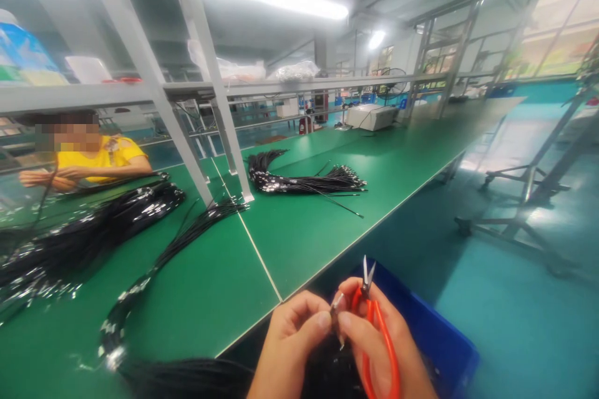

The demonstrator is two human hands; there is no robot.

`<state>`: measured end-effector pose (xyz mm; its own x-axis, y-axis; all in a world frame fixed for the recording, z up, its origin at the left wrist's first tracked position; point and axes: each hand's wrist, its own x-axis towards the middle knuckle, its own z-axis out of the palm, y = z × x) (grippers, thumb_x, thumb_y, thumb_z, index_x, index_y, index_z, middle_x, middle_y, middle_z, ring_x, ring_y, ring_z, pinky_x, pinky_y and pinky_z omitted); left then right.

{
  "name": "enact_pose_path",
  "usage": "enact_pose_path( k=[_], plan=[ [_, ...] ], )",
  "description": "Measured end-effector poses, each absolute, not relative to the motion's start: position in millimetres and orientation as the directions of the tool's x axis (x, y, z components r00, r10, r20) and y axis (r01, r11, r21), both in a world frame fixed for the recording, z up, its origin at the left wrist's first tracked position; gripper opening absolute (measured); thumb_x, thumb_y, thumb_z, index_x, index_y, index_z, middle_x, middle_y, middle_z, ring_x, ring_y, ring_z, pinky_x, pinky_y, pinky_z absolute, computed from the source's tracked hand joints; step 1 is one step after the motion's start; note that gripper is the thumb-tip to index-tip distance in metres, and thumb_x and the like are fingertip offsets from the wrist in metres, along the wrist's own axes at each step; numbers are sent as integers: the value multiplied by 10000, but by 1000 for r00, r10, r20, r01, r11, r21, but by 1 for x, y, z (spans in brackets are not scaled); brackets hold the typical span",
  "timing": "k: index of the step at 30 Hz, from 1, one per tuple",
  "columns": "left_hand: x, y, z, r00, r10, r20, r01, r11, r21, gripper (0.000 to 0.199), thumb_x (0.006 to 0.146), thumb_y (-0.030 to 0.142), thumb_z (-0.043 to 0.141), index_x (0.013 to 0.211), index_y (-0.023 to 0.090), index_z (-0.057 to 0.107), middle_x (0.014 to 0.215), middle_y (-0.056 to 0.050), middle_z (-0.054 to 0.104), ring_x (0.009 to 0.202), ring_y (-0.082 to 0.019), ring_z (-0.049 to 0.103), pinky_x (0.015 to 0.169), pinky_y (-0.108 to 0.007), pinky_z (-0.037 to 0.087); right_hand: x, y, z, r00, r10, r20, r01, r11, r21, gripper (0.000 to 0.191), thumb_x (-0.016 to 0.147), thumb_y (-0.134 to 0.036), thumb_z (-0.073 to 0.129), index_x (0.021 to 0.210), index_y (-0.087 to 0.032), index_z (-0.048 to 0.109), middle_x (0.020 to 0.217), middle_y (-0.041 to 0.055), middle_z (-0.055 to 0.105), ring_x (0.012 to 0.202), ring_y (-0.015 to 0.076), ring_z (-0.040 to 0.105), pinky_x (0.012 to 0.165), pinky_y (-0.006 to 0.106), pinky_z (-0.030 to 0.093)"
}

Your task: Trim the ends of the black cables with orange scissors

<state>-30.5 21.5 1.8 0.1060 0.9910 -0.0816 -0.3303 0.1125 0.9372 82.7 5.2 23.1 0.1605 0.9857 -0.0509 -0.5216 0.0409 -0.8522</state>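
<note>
At the bottom centre my left hand [299, 330] pinches a small metallic cable end [336, 307] between thumb and fingers. Touching the same piece from the other side is my right hand [379, 336], closed, with red-handled scissors [384, 340] held in it. The scissor blades point up and stand slightly apart. A bundle of black cables [196, 380] lies at the bottom, left of my hands. Another black bundle [182, 243] runs across the green table [224, 287]. What continues below my fingers is dark and hard to make out.
A blue bin [449, 349] sits below the table edge at right. Farther back lies a cable bundle [309, 182] beside metal shelf posts [229, 106]. At the left a person in yellow [116, 156] holds a cable near a large black pile [93, 224].
</note>
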Motion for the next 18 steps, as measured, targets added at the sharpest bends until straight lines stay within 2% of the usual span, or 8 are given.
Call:
enact_pose_path(
  k=[4, 7, 11, 15, 18],
  plan=[
    [-29, 23, 5, 134, 982, -131, -406, 175, 897, 224, 653, 301, 754, 580, 142, 614, 548, 15, 586, 552, -114, 508, 572, -211, 397, 86, 6, 20, 113, 988, -102, -559, -22, -829, 295, 618, -287, 765, 891, -217, 681, 748, 20, 667, 671, 179, 587, 655, 262, 484],
    [-27, 24, 7, 170, 977, -131, -447, 195, 873, 230, 650, 301, 754, 577, 136, 611, 545, 16, 564, 558, -115, 509, 588, -216, 404, 86, 12, 17, 40, 983, -180, -600, -121, -791, 254, 633, -288, 759, 857, -219, 661, 710, 0, 631, 629, 156, 565, 632, 251, 476],
    [-26, 23, 6, 174, 975, -139, -443, 204, 873, 236, 641, 306, 761, 580, 131, 616, 536, 10, 569, 560, -113, 510, 592, -209, 398, 85, 19, 11, -10, 986, -168, -591, -141, -794, 260, 616, -311, 751, 837, -235, 637, 665, -22, 576, 592, 158, 538, 599, 268, 468],
    [-26, 23, 2, 100, 986, -135, -407, 164, 898, 278, 628, 356, 765, 566, 151, 588, 525, 25, 545, 550, -118, 509, 557, -211, 390, 86, 17, 7, 74, 987, -140, -511, -83, -856, 274, 607, -300, 744, 845, -230, 627, 706, 0, 629, 613, 168, 559, 581, 269, 467],
    [-25, 23, -2, 23, 993, -115, -307, 116, 945, 282, 615, 357, 763, 556, 159, 571, 511, 39, 525, 496, -98, 440, 485, -199, 339, 87, 15, 6, 189, 974, -124, -436, -30, -900, 262, 631, -270, 744, 844, -226, 599, 709, 5, 657, 597, 150, 561, 558, 247, 450]
  ],
)
